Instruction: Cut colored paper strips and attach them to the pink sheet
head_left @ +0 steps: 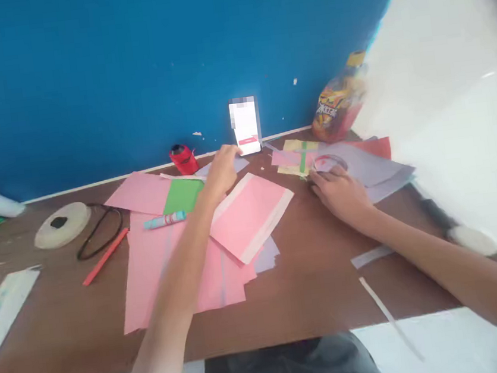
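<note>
My left hand [222, 170] reaches far across the brown table [321, 274] and hovers over a pale lilac sheet [240, 164] near the wall, fingers curled down, with nothing clearly held. My right hand [341, 195] rests on the table at the right, its fingers closed around a clear tape roll [329, 163]. Beside the roll lies a small pink and yellow paper piece with a green strip [298, 157]. A pink sheet with white borders [251, 213] lies between my arms on top of larger pink paper [159, 268].
A green sheet [183, 196], a blue glue stick [164, 220], a red pencil [105, 256], a black loop and a white tape roll [62, 224] lie left. A red sharpener [183, 158], a white box [246, 128] and a snack bag [337, 104] stand at the blue wall.
</note>
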The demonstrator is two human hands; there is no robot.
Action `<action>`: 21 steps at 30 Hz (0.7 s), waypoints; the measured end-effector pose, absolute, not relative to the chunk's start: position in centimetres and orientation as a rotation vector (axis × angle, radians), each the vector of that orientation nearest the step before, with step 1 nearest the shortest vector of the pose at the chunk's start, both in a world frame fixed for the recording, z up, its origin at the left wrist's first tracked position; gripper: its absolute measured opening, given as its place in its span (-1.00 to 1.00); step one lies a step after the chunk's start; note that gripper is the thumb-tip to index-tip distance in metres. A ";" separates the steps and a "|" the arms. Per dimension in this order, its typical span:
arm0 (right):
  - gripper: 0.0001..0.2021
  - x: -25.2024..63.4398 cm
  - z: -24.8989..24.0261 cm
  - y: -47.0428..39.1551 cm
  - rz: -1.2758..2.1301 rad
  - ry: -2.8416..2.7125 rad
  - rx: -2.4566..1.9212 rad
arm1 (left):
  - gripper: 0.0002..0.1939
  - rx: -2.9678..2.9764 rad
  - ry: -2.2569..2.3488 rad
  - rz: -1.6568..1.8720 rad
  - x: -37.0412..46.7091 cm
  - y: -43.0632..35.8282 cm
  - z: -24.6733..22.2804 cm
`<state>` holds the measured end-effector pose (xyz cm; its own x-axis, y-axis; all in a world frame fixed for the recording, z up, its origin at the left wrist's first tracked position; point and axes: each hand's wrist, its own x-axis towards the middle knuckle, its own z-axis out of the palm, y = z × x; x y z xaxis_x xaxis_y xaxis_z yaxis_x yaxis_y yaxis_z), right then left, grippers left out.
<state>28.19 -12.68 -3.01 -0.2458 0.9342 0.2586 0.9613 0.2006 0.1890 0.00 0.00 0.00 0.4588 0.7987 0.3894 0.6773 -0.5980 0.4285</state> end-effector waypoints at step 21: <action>-0.64 28.4 -2.9 -12.7 -0.456 -2.464 -1.633 | -0.83 2.377 0.975 0.349 2.0 -2.5 1.9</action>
